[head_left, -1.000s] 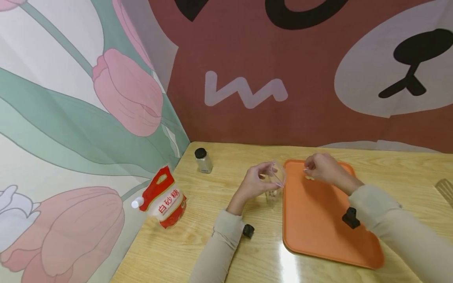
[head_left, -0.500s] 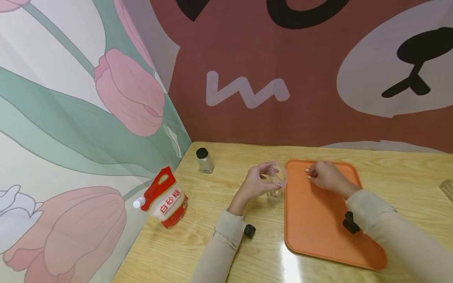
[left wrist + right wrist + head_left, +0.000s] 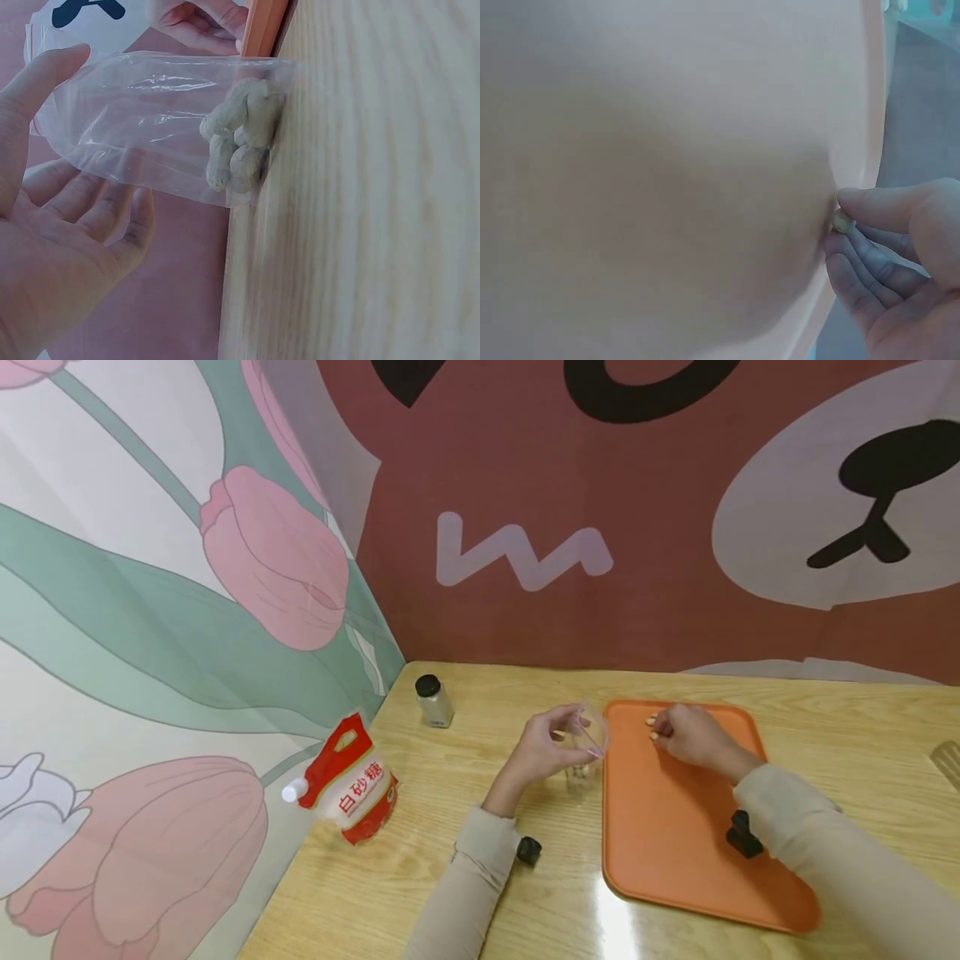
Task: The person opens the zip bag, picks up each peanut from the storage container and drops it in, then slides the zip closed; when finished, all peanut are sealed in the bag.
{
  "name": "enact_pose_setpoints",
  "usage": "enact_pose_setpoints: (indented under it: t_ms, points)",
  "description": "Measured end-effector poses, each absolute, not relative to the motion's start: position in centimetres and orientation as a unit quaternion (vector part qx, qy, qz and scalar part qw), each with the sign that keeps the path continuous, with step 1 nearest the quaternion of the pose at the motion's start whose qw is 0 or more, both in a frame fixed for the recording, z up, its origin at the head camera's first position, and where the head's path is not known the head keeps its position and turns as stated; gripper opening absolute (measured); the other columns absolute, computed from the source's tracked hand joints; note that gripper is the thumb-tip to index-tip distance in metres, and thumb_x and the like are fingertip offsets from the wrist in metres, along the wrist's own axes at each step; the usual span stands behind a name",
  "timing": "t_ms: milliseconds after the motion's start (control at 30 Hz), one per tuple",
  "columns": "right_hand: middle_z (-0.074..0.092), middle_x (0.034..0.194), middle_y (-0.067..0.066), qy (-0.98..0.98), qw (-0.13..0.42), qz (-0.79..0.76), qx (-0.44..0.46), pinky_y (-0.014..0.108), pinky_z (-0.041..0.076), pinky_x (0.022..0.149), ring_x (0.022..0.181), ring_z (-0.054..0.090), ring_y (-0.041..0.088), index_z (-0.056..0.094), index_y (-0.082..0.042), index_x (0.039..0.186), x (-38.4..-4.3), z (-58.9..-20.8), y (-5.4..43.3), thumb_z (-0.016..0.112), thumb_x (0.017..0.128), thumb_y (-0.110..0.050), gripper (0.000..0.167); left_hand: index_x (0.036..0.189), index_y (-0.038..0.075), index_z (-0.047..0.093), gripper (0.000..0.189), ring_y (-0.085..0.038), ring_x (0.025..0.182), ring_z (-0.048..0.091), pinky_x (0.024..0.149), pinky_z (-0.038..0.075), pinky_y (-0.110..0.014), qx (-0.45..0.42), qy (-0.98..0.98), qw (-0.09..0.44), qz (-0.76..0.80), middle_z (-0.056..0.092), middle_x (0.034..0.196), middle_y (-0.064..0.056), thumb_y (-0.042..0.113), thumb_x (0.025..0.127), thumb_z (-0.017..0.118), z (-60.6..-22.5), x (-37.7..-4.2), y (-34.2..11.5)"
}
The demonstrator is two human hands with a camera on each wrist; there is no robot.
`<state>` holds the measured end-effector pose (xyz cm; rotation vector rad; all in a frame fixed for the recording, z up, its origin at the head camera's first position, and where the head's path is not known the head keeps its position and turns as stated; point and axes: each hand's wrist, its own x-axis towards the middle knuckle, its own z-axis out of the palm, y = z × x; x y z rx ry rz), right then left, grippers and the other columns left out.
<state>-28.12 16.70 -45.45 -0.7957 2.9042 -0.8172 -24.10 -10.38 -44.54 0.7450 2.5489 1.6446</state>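
Observation:
My left hand holds a clear plastic zip bag upright at its mouth, which is spread between thumb and fingers. Several peanuts in the shell lie at the bag's bottom, which stands on the wooden table just left of the orange tray. Near the tray's far left part, my right hand is low over the surface. In the right wrist view, a peanut shows between its thumb and fingertips. Most of that peanut is hidden by the fingers.
A red and white bag of white sugar with a white cap stands at the table's left. Behind it is a black-lidded jar. A slotted spatula's end shows at the right edge. Printed cloths hang behind and at the left.
My right hand has come down slightly at the tray's far part, and its fingers have closed in on the peanut there. My left hand keeps holding the bag in the same place.

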Motion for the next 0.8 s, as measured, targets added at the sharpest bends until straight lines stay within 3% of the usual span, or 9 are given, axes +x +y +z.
enact_pose_setpoints:
  t_ms: [133,267,467,800]
  points:
    - [0.072,0.091,0.017,0.927,0.002,-0.263,-0.267,0.045,0.056,0.068,0.079,0.068,0.029,0.073,0.008,0.098,-27.8,-44.4,16.2,0.070,0.088,0.001,0.013,0.142,0.012,0.055,0.068,-0.006,0.096,0.061,0.084,0.048,-0.030,0.235,0.817,0.011,0.527,0.070,0.115,0.001,0.018,0.081,0.084,-44.7,-24.1,-10.5]
    - [0.071,0.091,0.015,0.924,-0.009,-0.269,-0.271,0.047,0.056,0.070,0.081,0.068,0.029,0.072,0.009,0.101,-27.1,-42.3,15.0,0.069,0.090,0.000,0.015,0.141,0.011,0.056,0.067,-0.007,0.096,0.062,0.085,0.049,-0.034,0.236,0.814,0.009,0.530,0.070,0.117,-0.006,0.018,0.081,0.084,-44.8,-24.2,-10.6]
    - [0.070,0.090,0.010,0.917,-0.029,-0.274,-0.289,0.043,0.055,0.069,0.077,0.066,0.023,0.072,0.006,0.104,-25.8,-38.4,12.4,0.071,0.090,-0.005,0.017,0.141,0.007,0.054,0.068,-0.006,0.096,0.061,0.085,0.049,-0.032,0.234,0.815,0.011,0.530,0.069,0.119,-0.013,0.017,0.081,0.084,-44.6,-24.2,-10.7]
    - [0.067,0.087,0.005,0.893,-0.050,-0.304,-0.329,0.040,0.055,0.069,0.076,0.064,0.019,0.073,0.004,0.102,-23.9,-35.2,10.1,0.073,0.088,-0.003,0.016,0.141,0.006,0.054,0.069,-0.005,0.095,0.062,0.086,0.049,-0.033,0.241,0.813,0.013,0.530,0.069,0.119,-0.011,0.016,0.080,0.084,-44.5,-24.2,-10.5]
